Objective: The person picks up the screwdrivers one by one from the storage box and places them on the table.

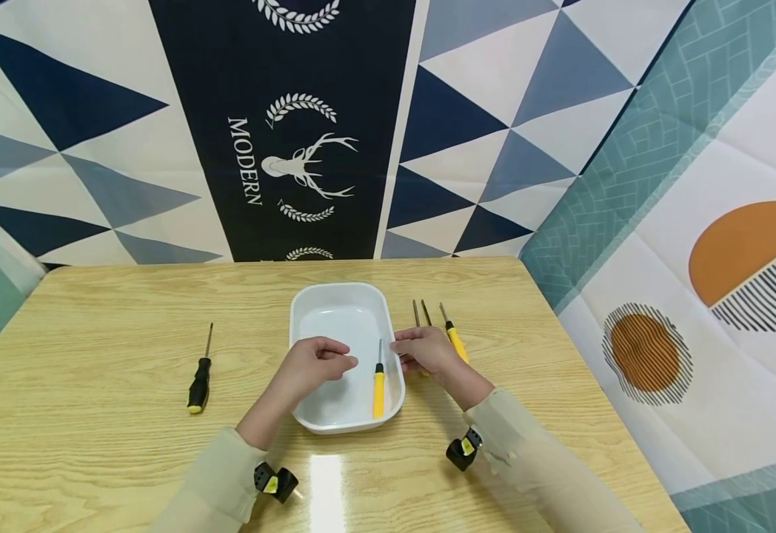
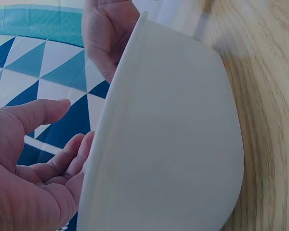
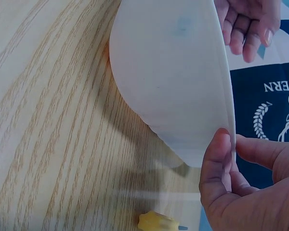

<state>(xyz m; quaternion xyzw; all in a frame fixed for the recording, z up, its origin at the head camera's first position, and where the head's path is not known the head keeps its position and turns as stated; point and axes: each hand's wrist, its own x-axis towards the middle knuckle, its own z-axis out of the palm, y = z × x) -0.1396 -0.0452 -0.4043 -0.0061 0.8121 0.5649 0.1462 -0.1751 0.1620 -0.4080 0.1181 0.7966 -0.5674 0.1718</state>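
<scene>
A white rectangular tray [image 1: 341, 318] stands on the table, and a yellow-handled screwdriver [image 1: 378, 392] lies inside it along the right side. My right hand [image 1: 428, 351] pinches the tray's right rim between thumb and fingers; the right wrist view shows this grip on the tray wall [image 3: 183, 82]. Over the tray's left part hovers my left hand [image 1: 315, 368], fingers loosely bent, nothing held. In the left wrist view, that hand [image 2: 38, 168] has its thumb apart from its fingers, beside the tray's outer wall [image 2: 168, 130].
A black screwdriver [image 1: 200, 383] with a yellow end lies left of the tray. Right of it lie a yellow-handled screwdriver [image 1: 455, 340] and two thin metal shafts [image 1: 417, 314], their handles mostly hidden by my right hand. The wooden table [image 1: 128, 459] meets a patterned wall covering behind.
</scene>
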